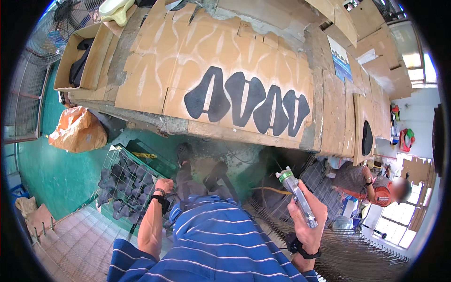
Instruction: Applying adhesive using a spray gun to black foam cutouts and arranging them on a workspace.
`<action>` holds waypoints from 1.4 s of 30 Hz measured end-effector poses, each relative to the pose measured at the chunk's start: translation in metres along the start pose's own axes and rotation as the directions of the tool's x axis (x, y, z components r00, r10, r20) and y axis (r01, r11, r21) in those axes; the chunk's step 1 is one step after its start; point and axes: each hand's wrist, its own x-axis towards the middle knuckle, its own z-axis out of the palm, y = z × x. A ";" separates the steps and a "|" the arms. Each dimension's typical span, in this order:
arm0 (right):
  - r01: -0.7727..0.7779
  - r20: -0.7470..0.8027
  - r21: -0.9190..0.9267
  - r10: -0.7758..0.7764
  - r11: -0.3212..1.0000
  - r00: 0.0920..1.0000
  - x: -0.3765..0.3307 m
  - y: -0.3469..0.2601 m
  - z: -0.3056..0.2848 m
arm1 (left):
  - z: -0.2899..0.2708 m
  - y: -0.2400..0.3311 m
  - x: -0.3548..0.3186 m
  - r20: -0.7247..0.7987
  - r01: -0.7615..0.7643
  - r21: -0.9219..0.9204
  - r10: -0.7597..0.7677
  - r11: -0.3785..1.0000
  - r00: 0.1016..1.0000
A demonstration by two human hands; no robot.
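Showing the head view: four black slotted pieces (253,94) lie close together in a row, toward 1 o'clock, on a cardboard sheet (150,84) marked with curved whitish outlines. The right hand (311,211), between 4 and 5 o'clock, is clamped around a silver spray-gun-like tool (297,192) with a green ring, well apart from the row. The left hand (163,184), at 8 o'clock, has its fingers curled just beside a wire rack (136,165) full of dark pieces (120,209); whether it grips anything cannot be told. Laying-out appears complete for the four, judging by their orderly row; whether they bear any coating cannot be told. The heaped pieces in the rack appear unarranged, probably the portion left. At 3 o'clock, a black oval piece (367,137) shows against a cardboard panel (360,110), its stage unclear
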 end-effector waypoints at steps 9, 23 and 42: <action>0.126 0.081 -0.073 -0.120 0.989 0.989 -0.005 -0.001 -0.009 | 0.000 0.003 -0.001 -0.006 -0.022 -0.072 0.022 0.997 1.000; 0.172 0.118 -0.078 -0.162 0.982 0.980 -0.002 -0.008 -0.001 | 0.005 -0.010 0.017 0.021 -0.002 -0.019 0.002 1.000 1.000; 0.126 0.165 -0.115 -0.106 0.985 0.981 0.004 -0.018 0.008 | -0.019 -0.009 0.024 0.043 0.023 0.020 -0.024 1.000 0.999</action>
